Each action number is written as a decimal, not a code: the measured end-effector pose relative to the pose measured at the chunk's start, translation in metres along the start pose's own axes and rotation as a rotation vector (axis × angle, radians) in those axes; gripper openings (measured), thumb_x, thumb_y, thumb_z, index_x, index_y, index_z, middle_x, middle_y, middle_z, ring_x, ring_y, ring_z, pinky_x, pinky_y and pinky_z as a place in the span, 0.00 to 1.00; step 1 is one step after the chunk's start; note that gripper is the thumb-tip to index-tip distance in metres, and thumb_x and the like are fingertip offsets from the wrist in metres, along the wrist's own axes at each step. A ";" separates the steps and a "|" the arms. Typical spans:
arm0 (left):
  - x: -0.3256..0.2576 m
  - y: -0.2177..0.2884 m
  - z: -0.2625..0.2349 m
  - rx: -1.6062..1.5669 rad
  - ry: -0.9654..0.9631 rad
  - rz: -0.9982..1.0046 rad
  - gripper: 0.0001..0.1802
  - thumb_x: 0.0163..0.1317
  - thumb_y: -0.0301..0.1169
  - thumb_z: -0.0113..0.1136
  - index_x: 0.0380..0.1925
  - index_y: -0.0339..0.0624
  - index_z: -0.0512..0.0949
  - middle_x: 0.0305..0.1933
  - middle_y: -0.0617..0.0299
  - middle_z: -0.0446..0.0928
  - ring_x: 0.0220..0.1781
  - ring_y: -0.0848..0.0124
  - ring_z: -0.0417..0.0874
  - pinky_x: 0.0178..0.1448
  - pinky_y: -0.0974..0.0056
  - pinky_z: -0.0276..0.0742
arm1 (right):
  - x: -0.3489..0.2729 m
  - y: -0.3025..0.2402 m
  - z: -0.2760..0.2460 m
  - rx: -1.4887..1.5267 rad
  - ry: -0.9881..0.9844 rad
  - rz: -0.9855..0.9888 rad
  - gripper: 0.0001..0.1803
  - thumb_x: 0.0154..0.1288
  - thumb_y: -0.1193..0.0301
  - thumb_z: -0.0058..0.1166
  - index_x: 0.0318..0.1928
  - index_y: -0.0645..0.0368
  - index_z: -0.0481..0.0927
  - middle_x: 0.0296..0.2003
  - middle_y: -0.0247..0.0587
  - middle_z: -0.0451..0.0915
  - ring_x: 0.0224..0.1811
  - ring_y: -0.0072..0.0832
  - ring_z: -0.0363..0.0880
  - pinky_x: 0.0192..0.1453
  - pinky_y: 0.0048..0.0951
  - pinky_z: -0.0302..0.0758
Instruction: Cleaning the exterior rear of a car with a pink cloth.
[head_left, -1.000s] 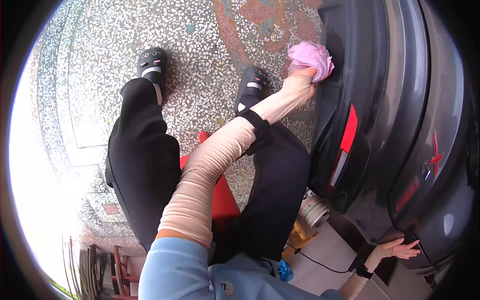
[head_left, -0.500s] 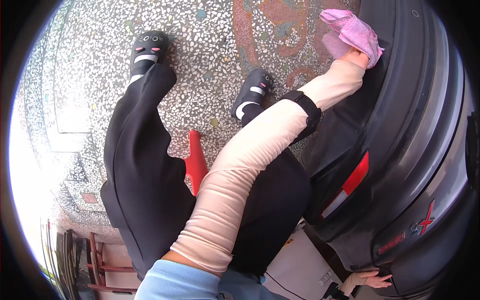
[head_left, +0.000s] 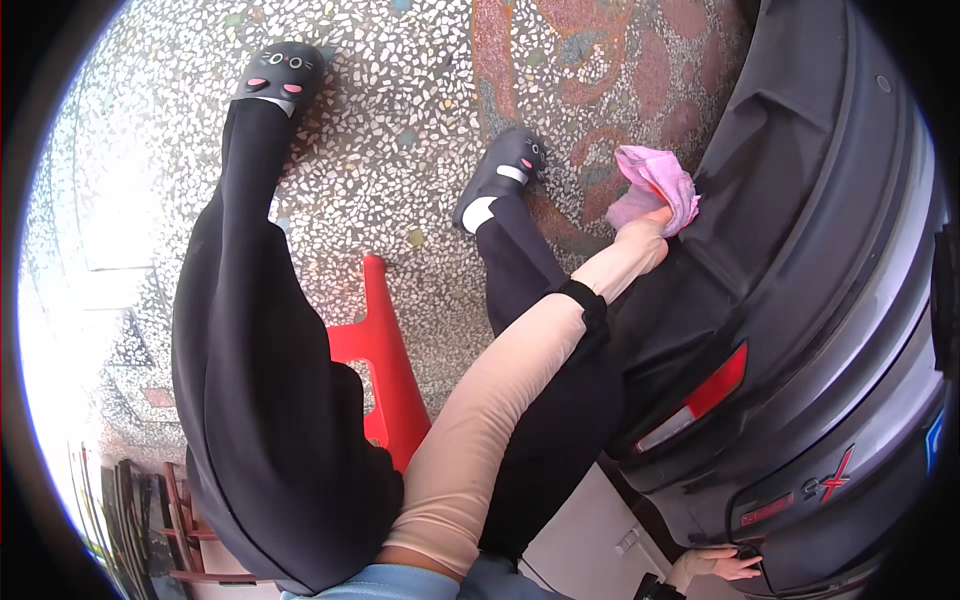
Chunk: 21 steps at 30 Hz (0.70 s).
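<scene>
My left hand, at the end of a beige sleeve cover with a black wristband, is closed on a crumpled pink cloth. The cloth is beside the lower edge of a dark grey car bumper; whether it touches the bumper I cannot tell. Some of my fingers are hidden inside the cloth. At the lower right, my right hand lies against the car's rear panel with its fingers stretched out. Between the hands, a red and white reflector is set in the bumper.
A red plastic stool stands by my legs. My feet in dark shoes are on the speckled stone floor. Behind are a white box-like object and dark reddish-brown wooden furniture at lower left.
My left hand has moved with the pink cloth from high on the bumper down and to the left, nearer to me. My right hand stays by the rear panel. More of the red stool shows.
</scene>
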<state>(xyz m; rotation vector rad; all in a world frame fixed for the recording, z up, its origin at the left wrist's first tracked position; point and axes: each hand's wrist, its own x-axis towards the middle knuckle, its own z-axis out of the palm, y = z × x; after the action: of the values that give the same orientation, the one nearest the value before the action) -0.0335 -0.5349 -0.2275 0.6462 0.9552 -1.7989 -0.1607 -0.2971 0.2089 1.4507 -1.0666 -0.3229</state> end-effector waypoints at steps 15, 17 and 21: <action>0.013 0.114 0.106 -0.085 -0.193 0.002 0.32 0.53 0.42 0.62 0.53 0.31 0.69 0.60 0.51 0.67 0.62 0.65 0.64 0.65 0.65 0.53 | -0.011 0.020 0.009 -0.019 -0.017 0.014 0.28 0.71 0.58 0.28 0.64 0.63 0.57 0.65 0.64 0.48 0.67 0.54 0.48 0.66 0.49 0.49; 0.013 0.086 0.095 0.069 -0.069 0.020 0.26 0.53 0.42 0.63 0.46 0.34 0.76 0.56 0.52 0.72 0.58 0.64 0.69 0.62 0.63 0.58 | -0.008 0.023 0.007 -0.044 -0.013 0.020 0.28 0.71 0.57 0.28 0.64 0.63 0.57 0.64 0.65 0.48 0.67 0.54 0.48 0.66 0.51 0.49; 0.004 0.060 0.058 0.352 -0.012 -0.150 0.24 0.54 0.43 0.61 0.47 0.41 0.76 0.54 0.55 0.73 0.56 0.67 0.71 0.58 0.65 0.61 | -0.010 0.029 0.006 -0.067 -0.046 0.009 0.29 0.70 0.57 0.28 0.64 0.63 0.57 0.64 0.66 0.49 0.67 0.55 0.49 0.65 0.51 0.50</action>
<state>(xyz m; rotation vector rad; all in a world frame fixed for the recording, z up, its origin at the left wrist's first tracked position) 0.0194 -0.5987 -0.2182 0.7961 0.6977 -2.1263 -0.1828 -0.2881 0.2297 1.3840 -1.0890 -0.3836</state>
